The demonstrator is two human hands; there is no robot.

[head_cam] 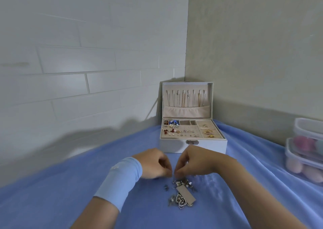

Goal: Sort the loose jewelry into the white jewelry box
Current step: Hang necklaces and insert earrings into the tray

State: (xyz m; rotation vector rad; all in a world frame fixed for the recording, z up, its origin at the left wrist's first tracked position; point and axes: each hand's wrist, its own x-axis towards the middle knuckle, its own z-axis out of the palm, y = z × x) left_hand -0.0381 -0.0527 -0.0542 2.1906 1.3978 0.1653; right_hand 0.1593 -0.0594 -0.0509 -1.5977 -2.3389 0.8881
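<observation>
Hands: left (154, 163) and right (194, 161) fingertips pinched together, contents too small to tell.
Jewelry (181, 193): just below fingertips.
Box (193, 145): open, beyond.

I sit facing a corner where a white-painted brick wall (73, 57) on my left meets a plain beige plaster wall (253, 45) on my right. Soft light leaves a pale patch on the bricks, and a wrinkled blue cloth (52, 193) covers the surface before me. Stacked clear plastic containers (305, 150) stand at the far right edge.
</observation>
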